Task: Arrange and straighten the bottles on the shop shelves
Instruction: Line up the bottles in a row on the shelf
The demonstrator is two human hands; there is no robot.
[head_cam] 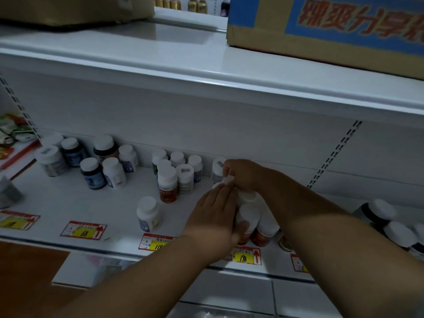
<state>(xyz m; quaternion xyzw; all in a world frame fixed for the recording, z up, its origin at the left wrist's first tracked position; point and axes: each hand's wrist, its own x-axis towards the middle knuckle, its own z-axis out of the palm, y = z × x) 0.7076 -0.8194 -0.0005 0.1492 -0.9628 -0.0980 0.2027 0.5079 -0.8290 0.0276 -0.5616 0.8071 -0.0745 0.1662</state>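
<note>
Both hands worked on one cluster of white-capped bottles point(249, 216) at shelf point(68, 203) front, just above the 198 tag point(246, 257). Left hand point(213, 216) laid flat against cluster's left side, fingers extended and together, thumb hooked round the lower front bottle; pressing, not gripping. Right hand point(243, 174) curled down over the rear bottle's cap, fingers closed on it; a small white scrap point(228, 180) showed at the fingertips, nature not determinable.

Judged: small rigid plastic bottles, light, smooth labels likely slippery, easily toppled when nudged high. Best taken at the cap from above or round the body, low pushes for sliding.

Contents hidden: all caps on, walls opaque or dark. Further left of left fingers, lone bottle point(148, 213) stood apart; beyond it, loose groups point(174, 173) near back wall, upright, unevenly spaced. Dark bottles point(387, 223) right of right forearm. Carton point(332, 26) on upper shelf, closed side seen only.
</note>
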